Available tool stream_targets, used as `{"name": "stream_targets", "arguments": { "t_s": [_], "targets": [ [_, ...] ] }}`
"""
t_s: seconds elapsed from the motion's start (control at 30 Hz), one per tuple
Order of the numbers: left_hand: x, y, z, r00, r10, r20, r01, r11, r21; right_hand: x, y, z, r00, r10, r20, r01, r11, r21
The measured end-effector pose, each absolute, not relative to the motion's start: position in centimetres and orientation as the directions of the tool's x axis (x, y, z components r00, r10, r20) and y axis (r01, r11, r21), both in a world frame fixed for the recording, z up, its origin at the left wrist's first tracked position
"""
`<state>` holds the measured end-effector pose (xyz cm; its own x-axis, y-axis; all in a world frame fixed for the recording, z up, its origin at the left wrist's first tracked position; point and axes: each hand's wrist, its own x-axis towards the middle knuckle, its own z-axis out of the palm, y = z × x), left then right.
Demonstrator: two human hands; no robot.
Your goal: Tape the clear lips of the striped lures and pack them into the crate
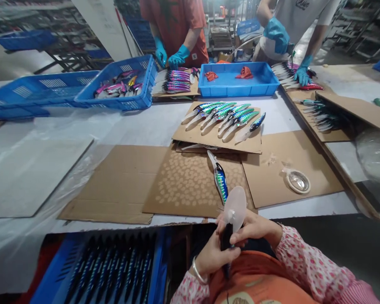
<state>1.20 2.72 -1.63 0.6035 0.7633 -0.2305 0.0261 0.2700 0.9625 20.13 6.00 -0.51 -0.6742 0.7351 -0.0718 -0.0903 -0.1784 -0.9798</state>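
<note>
Close to my body, a dark fishing lure [227, 240] with a broad clear diving lip [236, 207] is between both of my hands. My left hand [211, 252] wraps round its body, a bracelet at the wrist. My right hand [255, 228] pinches it from the other side, just below the lip. Beyond them a blue-green striped lure [221, 181] lies on a spotted cardboard sheet [177, 185]. Farther off, several green-blue lures [223, 114] rest side by side on stacked cardboard, with one darker blue lure [257, 122] at their right.
Below the table edge, a blue crate [55, 270] holds rows of dark lures. A roll of clear tape [298, 181] lies on cardboard at right. Blue trays [239, 86] line the far side, where two gloved co-workers [177, 55] handle lures.
</note>
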Motion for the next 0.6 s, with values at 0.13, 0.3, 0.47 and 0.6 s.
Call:
{"name": "stream_targets", "arguments": {
  "t_s": [0.13,0.3,0.47,0.6],
  "targets": [
    [-1.2,3.6,-0.1,0.235,0.961,-0.147,0.309,0.07,0.948,19.4,5.6,-1.9,-0.475,0.873,-0.112,-0.081,-0.17,-0.982],
    [-0.3,3.7,2.3,0.014,0.966,0.257,0.362,-0.245,0.9,18.6,5.4,-2.6,-0.361,0.932,0.015,0.021,0.024,-0.999],
    [2.1,4.3,2.5,0.047,0.969,0.241,0.372,-0.241,0.897,18.0,5.0,-2.4,-0.372,0.928,-0.005,0.013,0.0,-1.0],
    [2.4,4.2,1.8,0.03,0.975,0.219,0.347,-0.216,0.913,18.0,4.9,-2.4,-0.355,0.935,0.001,0.018,0.008,-1.0]
  ]
}}
